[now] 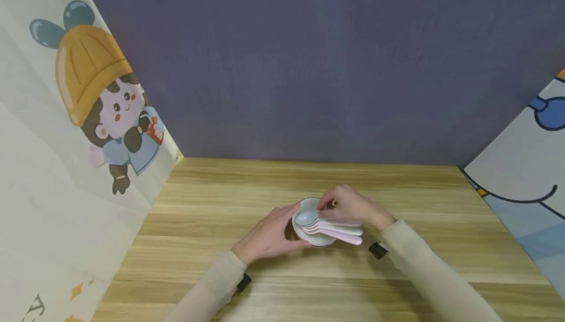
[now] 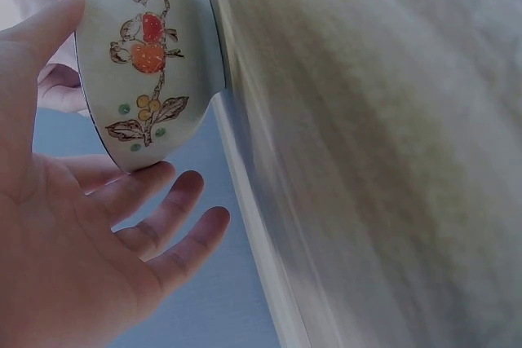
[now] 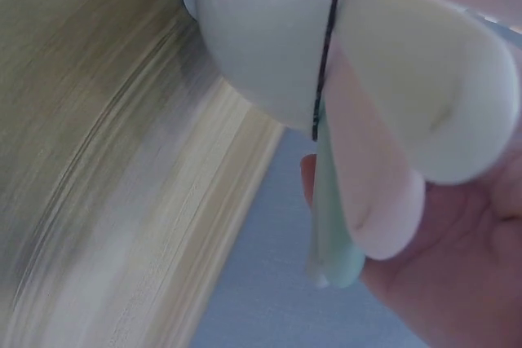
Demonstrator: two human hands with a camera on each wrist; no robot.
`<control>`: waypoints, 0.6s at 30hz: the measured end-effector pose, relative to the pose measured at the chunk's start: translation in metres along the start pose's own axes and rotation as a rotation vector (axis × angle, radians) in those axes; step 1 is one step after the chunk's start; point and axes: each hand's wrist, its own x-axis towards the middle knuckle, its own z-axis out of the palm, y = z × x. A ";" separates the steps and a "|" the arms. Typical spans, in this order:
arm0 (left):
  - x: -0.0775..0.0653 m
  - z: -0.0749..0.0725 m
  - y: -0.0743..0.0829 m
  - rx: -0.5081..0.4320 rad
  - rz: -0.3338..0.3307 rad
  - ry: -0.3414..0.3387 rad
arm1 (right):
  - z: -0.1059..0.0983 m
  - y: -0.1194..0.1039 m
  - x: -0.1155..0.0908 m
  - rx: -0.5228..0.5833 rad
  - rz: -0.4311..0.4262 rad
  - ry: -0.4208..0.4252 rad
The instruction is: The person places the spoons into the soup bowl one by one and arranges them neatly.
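A white bowl (image 1: 308,205) stands on the wooden table, with fruit and leaf drawings on its outside in the left wrist view. My left hand (image 1: 270,234) grips its left side, thumb and fingers spread around the rim. Several small plastic spoons lie across the bowl, heads stacked inside and handles sticking out to the right. On top is a light blue spoon (image 1: 303,219), and my right hand (image 1: 351,208) pinches it near the neck. A pink handle (image 1: 346,237) fans out nearest me. The right wrist view shows white (image 3: 440,79), pink (image 3: 379,201) and mint green (image 3: 333,234) handles.
The wooden table (image 1: 212,199) runs back to a dark blue-grey panel (image 1: 309,67). Panels with cartoon prints stand at the left (image 1: 44,140) and right (image 1: 521,165). A small black wrist device (image 1: 377,250) sits beneath the right sleeve.
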 end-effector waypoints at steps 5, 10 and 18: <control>0.000 0.000 0.000 0.005 -0.005 -0.001 | 0.000 0.002 -0.002 0.039 0.014 0.015; 0.000 0.001 -0.001 0.004 -0.010 0.002 | -0.001 0.003 -0.005 0.097 0.027 0.043; 0.000 0.002 -0.003 -0.008 0.014 0.027 | -0.006 0.007 -0.020 0.131 0.064 0.204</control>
